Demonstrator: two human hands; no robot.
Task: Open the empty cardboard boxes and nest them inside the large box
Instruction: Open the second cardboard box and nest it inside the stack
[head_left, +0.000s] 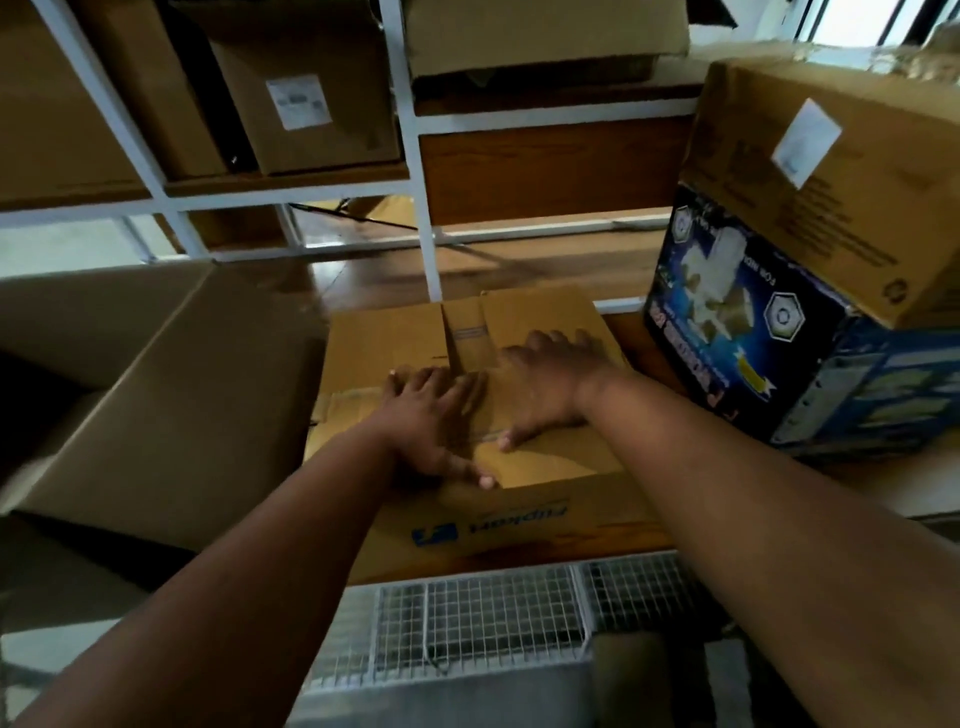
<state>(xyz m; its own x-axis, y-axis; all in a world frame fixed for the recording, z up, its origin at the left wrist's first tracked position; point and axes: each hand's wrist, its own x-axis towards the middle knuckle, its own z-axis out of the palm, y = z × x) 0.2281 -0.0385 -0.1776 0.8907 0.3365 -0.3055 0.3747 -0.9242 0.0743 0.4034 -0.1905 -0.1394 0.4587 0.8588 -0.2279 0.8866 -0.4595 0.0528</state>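
Observation:
A closed brown cardboard box (524, 467) with a blue logo on its near side sits on a wooden shelf in front of me. Both my hands lie on its top flaps. My left hand (431, 421) rests flat near the middle seam with its thumb at the near edge. My right hand (545, 384) presses flat just right of the seam, fingers spread toward the far side. To the left stands a large open brown box (171, 405), its flap raised and its inside dark.
A blue printed box (753, 332) stands at the right with a brown box (841, 182) stacked on it. White shelving (415, 156) behind holds several more cardboard boxes. A wire mesh basket (483, 623) sits below the shelf edge.

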